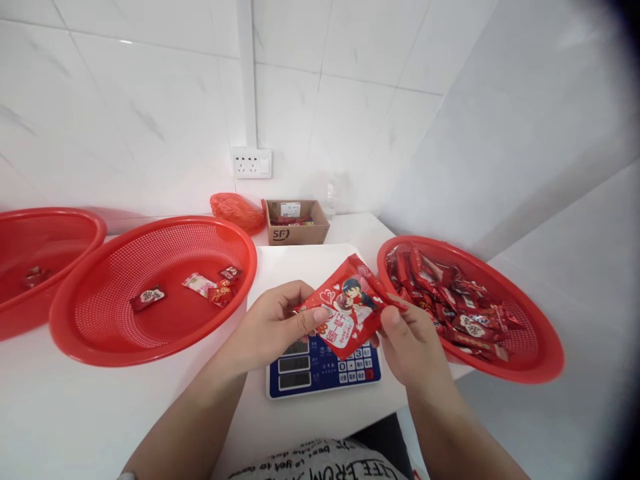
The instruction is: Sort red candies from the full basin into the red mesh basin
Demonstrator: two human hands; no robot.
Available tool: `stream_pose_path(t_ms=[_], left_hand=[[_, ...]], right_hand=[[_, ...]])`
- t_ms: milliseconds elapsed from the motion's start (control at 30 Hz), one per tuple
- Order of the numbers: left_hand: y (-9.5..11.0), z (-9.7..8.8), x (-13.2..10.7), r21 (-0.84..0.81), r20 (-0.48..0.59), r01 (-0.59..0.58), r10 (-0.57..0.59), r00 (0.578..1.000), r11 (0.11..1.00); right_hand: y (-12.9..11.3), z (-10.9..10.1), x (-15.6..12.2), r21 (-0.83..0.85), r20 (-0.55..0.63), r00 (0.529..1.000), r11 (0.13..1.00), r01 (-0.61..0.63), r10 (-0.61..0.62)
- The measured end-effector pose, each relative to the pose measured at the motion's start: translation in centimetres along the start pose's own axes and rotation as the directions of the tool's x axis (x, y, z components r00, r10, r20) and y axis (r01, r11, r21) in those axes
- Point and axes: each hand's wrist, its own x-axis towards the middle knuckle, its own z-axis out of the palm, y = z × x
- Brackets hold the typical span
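A red candy packet (350, 303) printed with a cartoon figure and hearts is held between my two hands, tilted, above a blue scale (325, 383). My left hand (277, 323) pinches its left edge, thumb on the front. On the opposite side, my right hand (413, 340) grips the right edge with the thumb up. Part of the scale's keypad and displays is hidden behind the packet and my fingers. Just beyond my right hand stands a red basket (543, 360) full of red-wrapped snacks (465, 313).
At left, a red perforated basket (90, 347) holds several small wrapped pieces (200, 285). Another red basket (75, 220) stands farther left. By the wall are an orange-red plastic bag (237, 210) and a cardboard box (300, 233) with packets inside. A socket (253, 163) is above.
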Motion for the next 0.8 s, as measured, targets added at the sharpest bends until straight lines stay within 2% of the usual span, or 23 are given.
stream_pose_path(t_ms=[67, 133, 233, 333, 400, 500, 633, 800], left_hand=[[0.0, -0.1, 0.0, -0.025, -0.016, -0.034, 0.034, 0.999, 0.999], [-0.1, -0.2, 0.0, -0.048, -0.056, -0.089, 0.086, 0.995, 0.995], [-0.4, -0.4, -0.1, -0.083, -0.127, -0.158, 0.147, 0.981, 0.984], [-0.7, -0.5, -0.2, -0.089, -0.152, -0.172, 0.158, 0.976, 0.981], [-0.7, -0.5, -0.3, -0.058, -0.137, -0.154, 0.144, 0.98, 0.986], [-0.6, -0.5, -0.2, -0.032, -0.111, -0.137, 0.133, 0.985, 0.99], [-0.6, -0.3, 0.0, -0.047, -0.098, -0.146, 0.141, 0.985, 0.988], [-0.1, 0.2, -0.1, -0.081, 0.025, -0.061, 0.063, 0.998, 0.995]], right_hand=[[0.0, -0.2, -0.2, -0.017, -0.005, 1.0, 1.0, 0.004, -0.004], [-0.6, -0.1, -0.4, -0.102, -0.001, 1.0, 0.995, 0.008, -0.008], [-1.8, 0.2, -0.6, -0.212, 0.075, 0.995, 0.974, 0.074, -0.059], [-2.4, 0.5, -0.5, -0.167, 0.186, 0.977, 0.976, 0.137, -0.105], [-2.4, 0.5, -0.4, -0.113, 0.205, 0.975, 0.987, 0.11, -0.086], [-2.0, 0.6, -0.4, -0.147, 0.13, 0.991, 0.988, 0.055, -0.035], [-1.8, 0.9, -0.7, -0.194, 0.007, 0.999, 0.98, 0.054, -0.053], [-1.9, 1.3, -0.8, -0.035, -0.066, 0.996, 0.998, -0.058, 0.056]])
